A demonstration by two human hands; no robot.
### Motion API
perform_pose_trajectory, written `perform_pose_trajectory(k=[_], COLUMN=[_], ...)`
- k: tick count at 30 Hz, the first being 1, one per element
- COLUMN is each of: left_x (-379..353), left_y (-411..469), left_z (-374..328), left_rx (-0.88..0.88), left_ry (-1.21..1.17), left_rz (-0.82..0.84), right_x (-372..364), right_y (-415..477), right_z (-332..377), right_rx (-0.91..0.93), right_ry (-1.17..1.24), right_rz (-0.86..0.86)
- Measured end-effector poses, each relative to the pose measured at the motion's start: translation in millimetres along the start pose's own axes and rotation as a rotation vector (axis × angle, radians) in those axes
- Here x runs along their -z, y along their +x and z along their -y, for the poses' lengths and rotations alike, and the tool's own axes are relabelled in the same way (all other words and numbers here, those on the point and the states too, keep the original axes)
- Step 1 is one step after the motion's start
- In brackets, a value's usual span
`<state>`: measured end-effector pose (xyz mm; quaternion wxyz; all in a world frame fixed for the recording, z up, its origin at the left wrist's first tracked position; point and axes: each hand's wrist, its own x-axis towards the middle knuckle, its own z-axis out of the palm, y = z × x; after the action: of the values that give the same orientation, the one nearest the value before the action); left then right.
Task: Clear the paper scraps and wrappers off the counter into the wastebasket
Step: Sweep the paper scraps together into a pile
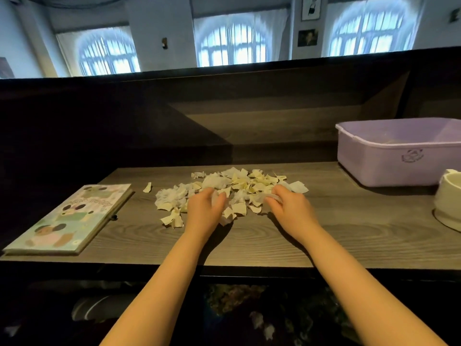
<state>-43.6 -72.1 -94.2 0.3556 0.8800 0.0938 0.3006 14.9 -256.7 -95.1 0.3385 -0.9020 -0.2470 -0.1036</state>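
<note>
— What do we see at the left?
— A pastel illustrated book (67, 218), flat on the grey wood-grain counter (349, 233).
— And mid-counter?
— The heap of cream and white torn paper scraps (239, 182). Our left hand (204, 208) curls round a few at its near edge; our right hand (290, 208) pinches white ones.
— Further right?
— A lilac rectangular plastic tub (399, 156), apart from the heap, then a white round vessel (449, 196).

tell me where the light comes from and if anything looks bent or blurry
Head view: light enters through the arched windows, overexposed; the counter is dim, with soft shadows beneath the left hand and right hand gripping paper scraps; the wide lens bends the back ledge; underneath is murky.
</note>
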Motion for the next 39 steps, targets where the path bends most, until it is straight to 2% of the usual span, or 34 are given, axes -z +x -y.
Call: perform_pose_trajectory(k=[3, 5, 10, 14, 16, 21, 25, 28, 32, 35, 39], left_x=[7.0, 5.6, -1.7, -10.0, -12.2, -12.9, -14.3, -14.6, -13.5, -10.0, -9.5], left_y=[3.2, 4.8, 6.5, 3.7, 1.6, 0.0, 0.5, 0.2, -0.4, 2.8, 2.4], left_z=[1.7, 5.0, 9.2, 4.0, 4.9, 3.8, 1.6, 1.2, 0.5, 1.9, 2.8], left_rx=[0.174, 0.227, 0.253, 0.052, 0.007, 0.033, 0.012, -0.022, -0.038, 0.039, 0.047], left_ry=[-0.293, -0.316, -0.099, 0.245, 0.411, 0.530, 0.507, 0.497, 0.376, 0.259, 0.256], left_rz=[-0.049, -0.015, 0.053, 0.161, 0.195, 0.218, 0.224, 0.213, 0.124, 0.041, 0.091], right_x=[-0.7, -0.3, 2.3, 3.0, 3.0, 3.4, 0.5, -2.2, -8.3, -11.1, -12.1], right_y=[-0.4, 0.5, -2.1, -3.4, -2.6, -2.1, 6.8, 17.5, 19.2, 15.2, 16.3], right_z=[0.0, -0.2, 0.2, 0.4, 0.0, 0.5, 2.8, 8.6, 10.1, 10.6, 10.9], right_rx=[-0.014, -0.020, -0.071, -0.064, -0.069, -0.071, 0.013, 0.052, 0.055, 0.061, 0.047], right_ry=[0.028, 0.052, 0.201, 0.212, 0.199, 0.084, -0.117, -0.181, -0.231, -0.274, -0.288], right_rz=[0.013, 0.010, -0.013, 0.012, 0.042, 0.111, 0.223, 0.297, 0.247, 0.219, 0.200])
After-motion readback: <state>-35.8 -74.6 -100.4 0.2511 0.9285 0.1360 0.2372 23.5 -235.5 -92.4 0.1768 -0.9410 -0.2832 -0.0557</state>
